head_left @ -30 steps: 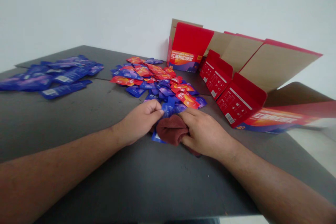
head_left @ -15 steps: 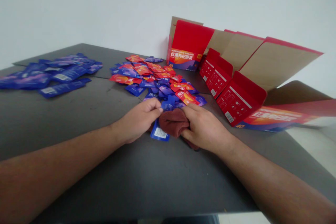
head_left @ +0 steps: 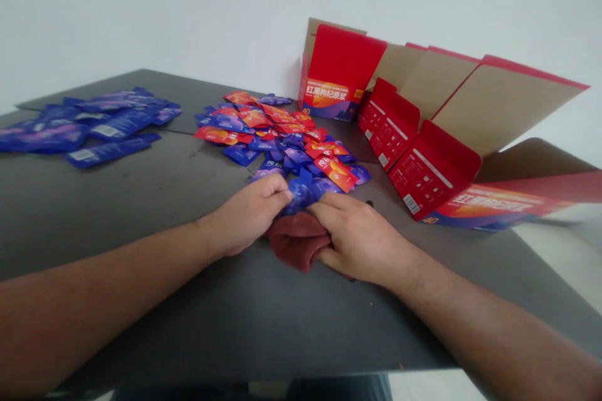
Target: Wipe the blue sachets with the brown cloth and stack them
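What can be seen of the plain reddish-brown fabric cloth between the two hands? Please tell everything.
The plain reddish-brown fabric cloth looks soft and is bunched into a rounded fold. The bare right hand grips its right side, hiding part. In view, it overlaps the shiny blue sachet; contact with the dark grey tabletop is unclear.

Right hand (head_left: 360, 235) partly hides brown cloth (head_left: 297, 243); picture's edge crops blue pouches (head_left: 110, 126).

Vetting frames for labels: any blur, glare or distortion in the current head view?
Head view: far box title legible, near box title blurred; blue sachet at the left hand soft; near box seems stretched toward the frame's right edge; light even, no strong glare.
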Available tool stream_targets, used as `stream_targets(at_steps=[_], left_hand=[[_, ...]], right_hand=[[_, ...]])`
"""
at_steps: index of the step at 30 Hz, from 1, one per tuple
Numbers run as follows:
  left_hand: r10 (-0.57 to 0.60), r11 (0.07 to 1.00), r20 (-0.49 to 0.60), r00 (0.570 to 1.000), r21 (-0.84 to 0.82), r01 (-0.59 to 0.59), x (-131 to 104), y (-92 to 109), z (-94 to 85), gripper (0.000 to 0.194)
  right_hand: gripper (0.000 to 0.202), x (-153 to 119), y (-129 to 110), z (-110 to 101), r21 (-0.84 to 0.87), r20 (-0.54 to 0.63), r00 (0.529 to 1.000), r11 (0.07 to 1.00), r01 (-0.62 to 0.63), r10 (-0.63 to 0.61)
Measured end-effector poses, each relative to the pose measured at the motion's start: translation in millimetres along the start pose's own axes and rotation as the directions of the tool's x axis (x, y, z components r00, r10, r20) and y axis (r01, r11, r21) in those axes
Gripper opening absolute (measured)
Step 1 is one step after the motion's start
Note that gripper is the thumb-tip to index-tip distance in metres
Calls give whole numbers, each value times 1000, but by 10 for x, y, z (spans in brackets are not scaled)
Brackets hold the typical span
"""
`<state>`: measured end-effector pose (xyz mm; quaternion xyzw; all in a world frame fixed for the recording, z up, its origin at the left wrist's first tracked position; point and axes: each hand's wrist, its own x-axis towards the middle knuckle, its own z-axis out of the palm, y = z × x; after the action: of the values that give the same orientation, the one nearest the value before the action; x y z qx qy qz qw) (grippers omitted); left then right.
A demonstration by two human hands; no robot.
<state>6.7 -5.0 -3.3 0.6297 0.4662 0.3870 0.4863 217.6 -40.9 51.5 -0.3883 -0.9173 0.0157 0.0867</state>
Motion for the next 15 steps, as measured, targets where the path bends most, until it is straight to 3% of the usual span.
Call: stream_targets(at_steps=[2,6,12,15], left_hand=[[30,998,-21,999,47,-29,2,8,-1,23],[-54,998,17,998,-26,55,12,-18,0,19],[39,995,-18,999,91,-37,9,2,-14,23],[-8,999,-6,1000,32,8,10,-21,-1,21]], right_hand=[[18,-5,-23,0,0,26,1000,1000,18,-18],[13,-1,7,-6,-38,-73,990,992,-124,121],[18,-6,-47,17,-3,29,999,1000,22,-21],[16,-8,-26,17,-32,-32,998,997,-63,62]])
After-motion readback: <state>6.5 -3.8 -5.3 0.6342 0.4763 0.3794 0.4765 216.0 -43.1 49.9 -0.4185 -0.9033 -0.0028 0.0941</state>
